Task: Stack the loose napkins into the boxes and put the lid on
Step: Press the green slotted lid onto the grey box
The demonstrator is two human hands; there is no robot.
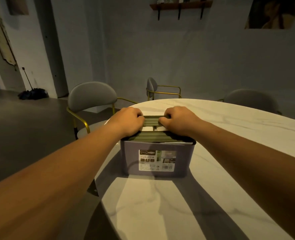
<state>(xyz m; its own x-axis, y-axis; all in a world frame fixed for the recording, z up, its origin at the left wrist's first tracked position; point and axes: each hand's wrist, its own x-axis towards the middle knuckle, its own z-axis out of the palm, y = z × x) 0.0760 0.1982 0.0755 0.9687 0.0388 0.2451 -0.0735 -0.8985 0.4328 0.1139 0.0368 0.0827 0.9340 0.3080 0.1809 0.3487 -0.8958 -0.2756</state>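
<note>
A grey-purple box (pixel 157 160) with a printed label on its near side stands on the white marble table (pixel 229 153). A ribbed olive-green lid (pixel 152 122) lies on top of the box. White napkin (pixel 153 129) shows through the slot in the lid's middle. My left hand (pixel 127 121) grips the lid's left end with curled fingers. My right hand (pixel 177 120) grips its right end the same way. The lid's near edge sits a little askew over the box rim.
A grey chair with a gold frame (pixel 91 101) stands off the table's left edge. Two more chairs (pixel 160 90) stand beyond the far side. A folded umbrella (pixel 32 94) lies on the floor by the left wall.
</note>
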